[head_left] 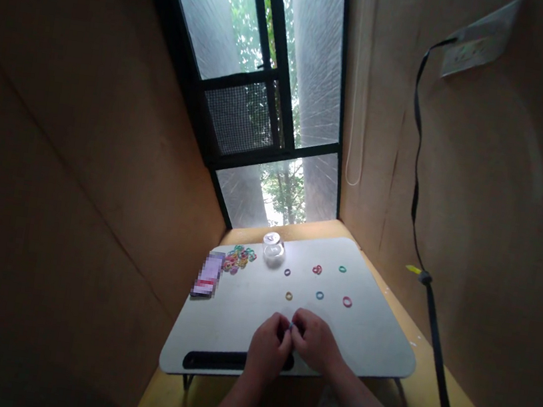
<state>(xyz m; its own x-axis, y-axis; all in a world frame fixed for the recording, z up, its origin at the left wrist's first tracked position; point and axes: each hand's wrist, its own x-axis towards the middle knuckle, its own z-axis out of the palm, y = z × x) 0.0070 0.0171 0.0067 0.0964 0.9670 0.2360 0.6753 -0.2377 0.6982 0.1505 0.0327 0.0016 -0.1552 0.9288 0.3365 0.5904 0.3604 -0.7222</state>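
Observation:
My left hand (270, 345) and my right hand (313, 341) meet over the near middle of the white lap table (245, 321). Both are closed, fingertips pinching a small light-blue hair tie (291, 325), mostly hidden by the fingers. Beyond them lie separate small hair ties: a yellow one (289, 296), a blue one (320, 295), a pink one (347, 302), a purple one (287, 272), a green one (342, 269), and overlapping red ones (317, 270). A mixed pile of coloured hair ties (239, 259) sits at the far left.
A clear plastic jar (273, 249) stands at the table's far edge. Beside the pile lies a phone (208, 275) with its screen blurred. A black slot (214, 360) runs along the near edge. At the right, a dark cord (418, 150) hangs from a wall socket (469, 51).

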